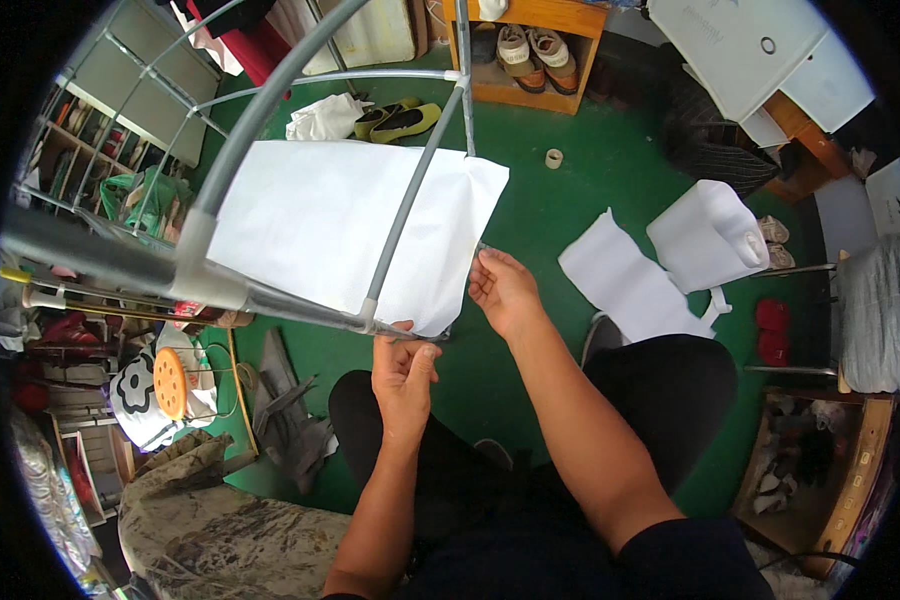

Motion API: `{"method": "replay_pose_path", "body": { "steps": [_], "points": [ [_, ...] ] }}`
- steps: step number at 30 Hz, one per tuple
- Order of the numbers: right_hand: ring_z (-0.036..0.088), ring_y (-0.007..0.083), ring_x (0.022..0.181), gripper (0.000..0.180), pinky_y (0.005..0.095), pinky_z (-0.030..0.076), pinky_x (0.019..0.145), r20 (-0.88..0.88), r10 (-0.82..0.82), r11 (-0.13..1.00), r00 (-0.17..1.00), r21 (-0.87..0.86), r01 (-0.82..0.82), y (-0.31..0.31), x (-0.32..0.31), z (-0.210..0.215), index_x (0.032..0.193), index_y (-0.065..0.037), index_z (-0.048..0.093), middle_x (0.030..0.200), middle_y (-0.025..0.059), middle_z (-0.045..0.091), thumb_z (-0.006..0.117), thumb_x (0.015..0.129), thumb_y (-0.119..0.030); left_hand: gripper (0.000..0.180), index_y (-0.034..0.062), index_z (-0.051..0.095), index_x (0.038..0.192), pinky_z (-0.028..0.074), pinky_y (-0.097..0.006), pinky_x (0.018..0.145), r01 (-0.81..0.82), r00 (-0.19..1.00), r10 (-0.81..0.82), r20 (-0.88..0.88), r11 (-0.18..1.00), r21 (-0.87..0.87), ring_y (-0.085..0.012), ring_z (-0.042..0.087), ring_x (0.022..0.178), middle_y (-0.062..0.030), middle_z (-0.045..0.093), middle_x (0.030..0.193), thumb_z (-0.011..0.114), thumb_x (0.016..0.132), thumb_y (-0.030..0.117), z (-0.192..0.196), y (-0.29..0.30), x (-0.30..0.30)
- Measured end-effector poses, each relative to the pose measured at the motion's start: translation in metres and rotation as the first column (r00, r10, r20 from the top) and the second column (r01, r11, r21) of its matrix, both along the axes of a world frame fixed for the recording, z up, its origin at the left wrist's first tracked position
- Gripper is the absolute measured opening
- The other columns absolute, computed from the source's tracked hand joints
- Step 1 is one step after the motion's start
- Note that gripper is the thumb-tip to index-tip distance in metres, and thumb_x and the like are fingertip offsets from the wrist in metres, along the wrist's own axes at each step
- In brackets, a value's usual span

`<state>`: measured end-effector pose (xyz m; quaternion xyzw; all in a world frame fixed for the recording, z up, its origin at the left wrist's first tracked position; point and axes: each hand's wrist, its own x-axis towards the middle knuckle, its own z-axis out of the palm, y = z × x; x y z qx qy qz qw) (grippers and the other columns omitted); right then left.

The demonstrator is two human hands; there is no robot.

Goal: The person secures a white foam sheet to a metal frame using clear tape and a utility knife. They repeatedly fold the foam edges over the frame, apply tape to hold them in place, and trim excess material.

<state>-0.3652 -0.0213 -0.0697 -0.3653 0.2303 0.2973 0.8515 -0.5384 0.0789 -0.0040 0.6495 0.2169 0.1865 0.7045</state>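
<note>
A white sheet point(320, 225), paper or thin fabric, lies across the lower part of a grey tube frame point(407, 205) with pale plastic joints. My left hand point(402, 375) is closed at the sheet's near corner, just under the frame's lower tube, its fingertips partly hidden. My right hand point(503, 288) has its fingers curled in at the sheet's right edge and seems to pinch it. Small dark bits show at the edge by both hands. Right of my right hand, a flat white piece point(625, 275) lies on the green floor beside a white roll point(708, 237).
A tape roll point(554, 158) sits on the floor. Green slippers point(400, 120) and a shoe shelf point(535, 65) stand beyond the frame. Left are a wire rack point(150, 70) and an orange round stool top point(171, 384). A wooden drawer point(820, 470) is at lower right.
</note>
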Motion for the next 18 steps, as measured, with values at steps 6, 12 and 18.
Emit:
{"method": "replay_pose_path", "body": {
  "steps": [6,12,18],
  "points": [
    [0.063,0.0131,0.078,0.008,0.0300,0.051,0.072,-0.023,-0.008,0.996,1.000,0.087,0.010,0.018,-0.003,-0.022,0.098,-0.012,0.062,0.087,-0.0005,0.066,0.068,0.095,-0.018,0.026,0.0001,0.050,0.123,0.041,-0.022,0.055,-0.035,0.998,0.036,-0.051,0.999,0.022,-0.0078,0.052,0.060,-0.0102,0.067,0.083,0.059,0.099,0.007,0.001,0.004,0.001],
    [0.064,0.0140,0.080,0.009,0.0301,0.052,0.073,0.015,0.008,0.983,1.000,0.184,-0.011,0.020,0.005,-0.045,0.098,-0.012,0.062,0.089,0.0007,0.068,0.069,0.095,-0.018,0.018,0.0022,0.052,0.115,0.040,-0.023,0.050,-0.061,0.992,0.062,-0.111,0.998,0.012,-0.0087,0.051,0.054,-0.0109,0.067,0.079,0.059,0.100,0.009,0.002,0.002,0.011],
    [0.066,0.0189,0.085,0.008,0.0356,0.053,0.080,-0.026,-0.047,0.940,0.999,0.338,0.053,0.013,0.007,-0.035,0.096,-0.010,0.061,0.092,0.0047,0.069,0.066,0.092,-0.015,0.015,0.0035,0.052,0.107,0.041,-0.020,0.049,-0.141,0.963,0.125,-0.238,0.989,-0.049,-0.0091,0.057,0.052,-0.0107,0.070,0.077,0.064,0.098,0.008,0.021,-0.003,0.023]
  ]
}}
